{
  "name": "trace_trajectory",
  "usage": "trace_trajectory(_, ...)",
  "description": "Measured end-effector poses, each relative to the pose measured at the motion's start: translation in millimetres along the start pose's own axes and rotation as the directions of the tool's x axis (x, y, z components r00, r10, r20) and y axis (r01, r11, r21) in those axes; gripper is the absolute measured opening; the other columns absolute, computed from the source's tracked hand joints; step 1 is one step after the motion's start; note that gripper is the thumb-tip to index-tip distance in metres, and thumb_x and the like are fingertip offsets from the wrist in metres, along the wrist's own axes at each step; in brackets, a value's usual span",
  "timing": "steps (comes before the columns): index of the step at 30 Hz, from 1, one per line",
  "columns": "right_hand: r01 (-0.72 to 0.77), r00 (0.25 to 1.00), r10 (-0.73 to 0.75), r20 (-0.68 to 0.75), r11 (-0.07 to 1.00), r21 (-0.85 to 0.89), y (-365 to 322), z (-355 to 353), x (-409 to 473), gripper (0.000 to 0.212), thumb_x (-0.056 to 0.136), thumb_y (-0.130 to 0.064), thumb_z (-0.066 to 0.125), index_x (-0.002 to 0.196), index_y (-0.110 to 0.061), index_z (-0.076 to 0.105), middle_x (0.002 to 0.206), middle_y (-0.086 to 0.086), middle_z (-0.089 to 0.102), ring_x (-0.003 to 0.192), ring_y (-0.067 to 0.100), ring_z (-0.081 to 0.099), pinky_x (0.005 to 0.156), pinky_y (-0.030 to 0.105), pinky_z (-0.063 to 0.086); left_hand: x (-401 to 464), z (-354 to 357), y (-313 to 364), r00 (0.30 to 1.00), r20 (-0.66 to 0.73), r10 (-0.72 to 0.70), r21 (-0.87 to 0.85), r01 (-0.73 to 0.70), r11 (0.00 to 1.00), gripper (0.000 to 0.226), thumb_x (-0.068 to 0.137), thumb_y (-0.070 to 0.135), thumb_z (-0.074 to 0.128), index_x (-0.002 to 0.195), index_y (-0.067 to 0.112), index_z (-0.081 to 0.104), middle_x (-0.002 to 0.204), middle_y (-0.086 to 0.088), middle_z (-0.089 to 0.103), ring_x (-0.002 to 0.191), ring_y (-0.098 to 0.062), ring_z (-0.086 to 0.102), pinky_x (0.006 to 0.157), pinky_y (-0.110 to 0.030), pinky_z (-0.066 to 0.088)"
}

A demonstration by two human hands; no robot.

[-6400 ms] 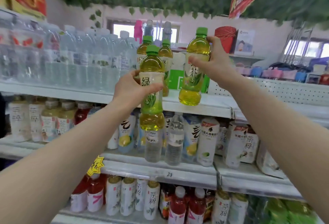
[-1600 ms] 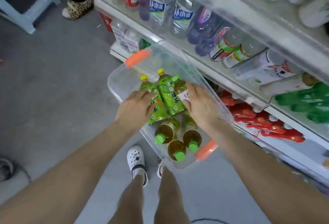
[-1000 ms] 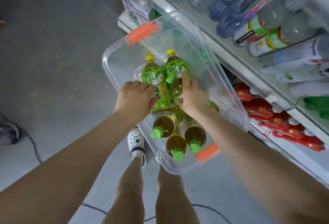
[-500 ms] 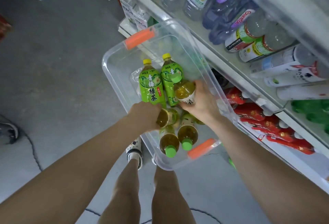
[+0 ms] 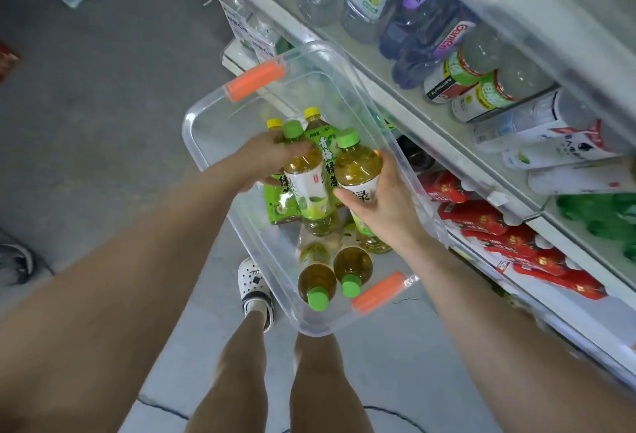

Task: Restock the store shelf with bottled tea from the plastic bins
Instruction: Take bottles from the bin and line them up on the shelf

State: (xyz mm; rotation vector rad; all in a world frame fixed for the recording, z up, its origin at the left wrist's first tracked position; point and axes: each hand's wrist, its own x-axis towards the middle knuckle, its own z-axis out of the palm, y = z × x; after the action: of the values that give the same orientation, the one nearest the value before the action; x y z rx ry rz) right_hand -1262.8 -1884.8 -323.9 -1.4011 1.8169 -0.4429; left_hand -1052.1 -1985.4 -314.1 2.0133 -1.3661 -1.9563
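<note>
Both hands have risen above the clear plastic bin (image 5: pixel 213 143): left hand (image 5: pixel 265 160) and right hand (image 5: pixel 382 205) each now grip a green-capped tea bottle.

Both bare forearms reach in from the lower corners, the left from 8 o'clock, the right from 4 o'clock, meeting near the centre. The left hand (image 5: pixel 265 160) curls its grip round a bottle's neck, knuckles up. The right hand (image 5: pixel 382 205) cups another bottle's body, thumb across the label, palm turned toward 9 o'clock. Two bare legs stand at 6 o'clock.
</note>
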Motion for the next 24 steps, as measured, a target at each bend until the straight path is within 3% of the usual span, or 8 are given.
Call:
trace_trajectory(2, -0.016, 1.000, 0.017, -0.015, 0.998, 0.057, 3, 1, 3, 0.084, 0.074, -0.064, 0.072, 0.137, -0.022, 0.037, 0.122, -0.004, 0.062, 0.113, 0.013, 0.062, 0.096, 0.042, 0.052, 18, 14, -7, 0.987, -0.136, -0.087, -0.122, 0.070, 0.990, 0.046, 0.094, 0.045, 0.056, 0.133, 0.021, 0.052, 0.126, -0.007, 0.059, 0.108, -0.029, 0.060, 0.072, -0.038, 0.058)
trace_trajectory(4, -0.024, 0.999, 0.027, -0.025, 0.994, 0.107, 6, 3, 5, 0.082, 0.074, -0.063, 0.073, 0.137, -0.024, 0.036, 0.121, -0.007, 0.064, 0.112, 0.009, 0.063, 0.097, 0.040, 0.052, 30, 30, -14, 0.958, -0.250, -0.137, -0.132, 0.106, 0.985, 0.053, 0.095, 0.043, 0.051, 0.139, 0.015, 0.043, 0.128, -0.013, 0.054, 0.105, -0.032, 0.058, 0.077, -0.044, 0.059)
trace_trajectory(7, -0.012, 0.999, 0.016, -0.035, 0.994, 0.106, 11, 4, 8, 0.085, 0.073, -0.064, 0.072, 0.138, -0.024, 0.034, 0.122, -0.007, 0.064, 0.113, 0.010, 0.062, 0.097, 0.039, 0.052, 35, 58, -20, 0.948, -0.295, -0.120, 0.116, 0.160, 0.980, 0.087, 0.082, 0.055, 0.067, 0.144, 0.008, 0.030, 0.141, -0.018, 0.035, 0.123, -0.037, 0.048, 0.100, -0.044, 0.046)
trace_trajectory(9, 0.006, 0.999, -0.002, -0.051, 0.997, 0.083, 12, 5, 10, 0.084, 0.074, -0.063, 0.072, 0.138, -0.022, 0.034, 0.122, -0.005, 0.064, 0.112, 0.011, 0.063, 0.095, 0.037, 0.052, 32, 77, -21, 0.946, -0.309, -0.101, 0.209, 0.171, 0.963, 0.103, 0.071, 0.050, 0.080, 0.145, 0.008, 0.022, 0.144, -0.018, 0.029, 0.128, -0.038, 0.042, 0.101, -0.045, 0.041)
trace_trajectory(13, 0.013, 0.999, -0.011, -0.031, 0.997, 0.072, 12, 5, 12, 0.087, 0.075, -0.068, 0.066, 0.140, -0.022, 0.031, 0.124, -0.002, 0.063, 0.112, 0.014, 0.062, 0.095, 0.037, 0.053, 32, 91, -30, 0.912, -0.381, -0.151, 0.127, 0.213, 0.969, 0.094, 0.067, 0.042, 0.086, 0.135, 0.008, 0.031, 0.127, -0.015, 0.053, 0.113, -0.037, 0.056, 0.084, -0.044, 0.050)
trace_trajectory(16, 0.012, 1.000, -0.011, -0.003, 0.995, 0.096, 10, 2, 11, 0.085, 0.075, -0.070, 0.064, 0.139, -0.024, 0.031, 0.124, -0.003, 0.063, 0.113, 0.014, 0.062, 0.096, 0.039, 0.052, 24, 85, -35, 0.928, -0.352, -0.119, 0.037, 0.141, 0.989, 0.079, 0.069, 0.035, 0.087, 0.124, 0.008, 0.038, 0.104, -0.005, 0.057, 0.099, -0.029, 0.061, 0.073, -0.037, 0.049)
trace_trajectory(22, -0.051, 0.998, 0.041, 0.050, 0.974, 0.222, -7, -15, -1, 0.074, 0.079, -0.062, 0.069, 0.134, -0.025, 0.036, 0.120, -0.011, 0.065, 0.113, 0.008, 0.061, 0.101, 0.037, 0.049, -23, 62, -35, 0.967, -0.246, -0.074, -0.193, 0.026, 0.981, 0.099, 0.049, 0.043, 0.086, 0.132, 0.018, 0.040, 0.108, 0.000, 0.064, 0.098, -0.023, 0.066, 0.084, -0.044, 0.057)
trace_trajectory(24, -0.088, 0.996, 0.079, 0.045, 0.955, 0.282, -18, -25, -9, 0.071, 0.082, -0.055, 0.070, 0.136, -0.022, 0.037, 0.118, -0.012, 0.067, 0.111, 0.006, 0.063, 0.100, 0.032, 0.048, -42, 56, -31, 0.979, -0.195, -0.058, -0.259, 0.006, 0.966, 0.090, 0.054, 0.038, 0.082, 0.132, 0.018, 0.040, 0.103, 0.000, 0.065, 0.091, -0.023, 0.068, 0.081, -0.044, 0.058)
